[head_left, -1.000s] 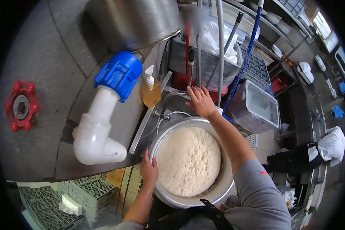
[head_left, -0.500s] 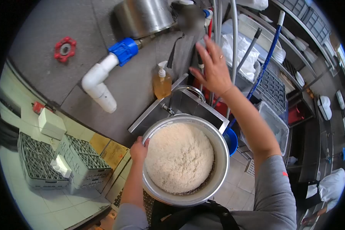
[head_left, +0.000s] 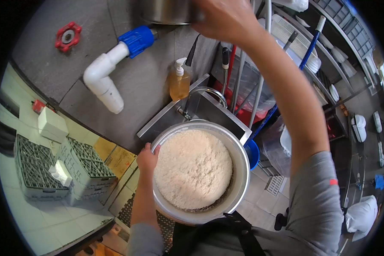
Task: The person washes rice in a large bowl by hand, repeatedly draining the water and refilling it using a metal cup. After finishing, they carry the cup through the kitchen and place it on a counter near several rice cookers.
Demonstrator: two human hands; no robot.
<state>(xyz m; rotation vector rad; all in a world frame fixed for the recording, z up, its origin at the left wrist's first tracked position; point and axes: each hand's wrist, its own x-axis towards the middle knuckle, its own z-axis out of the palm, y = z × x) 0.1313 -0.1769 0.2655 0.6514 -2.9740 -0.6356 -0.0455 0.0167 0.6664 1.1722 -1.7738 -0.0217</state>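
Observation:
A large round metal pot [head_left: 243,173] filled with white rice [head_left: 194,168] sits close to my body, in front of a small steel sink. My left hand [head_left: 147,158] grips the pot's left rim, with the fingers curled over its edge. Stretched far up, my right hand [head_left: 226,19] is at the top edge of the view, beside a shiny metal cylinder [head_left: 168,10] on the wall. Its fingers are cut off by the frame, so what they touch is hidden.
Behind the pot is the steel sink [head_left: 149,123] with a curved faucet [head_left: 209,90] and a soap dispenser [head_left: 179,83]. White pipe [head_left: 99,77] with a blue fitting [head_left: 136,40] juts from the wall. Upright handles and a blue bucket [head_left: 251,153] stand right; dish racks [head_left: 87,166] lie left.
My right hand has moved up from beside the upright handles to the top edge near the metal cylinder. The left hand keeps its hold on the pot, and the view has shifted slightly.

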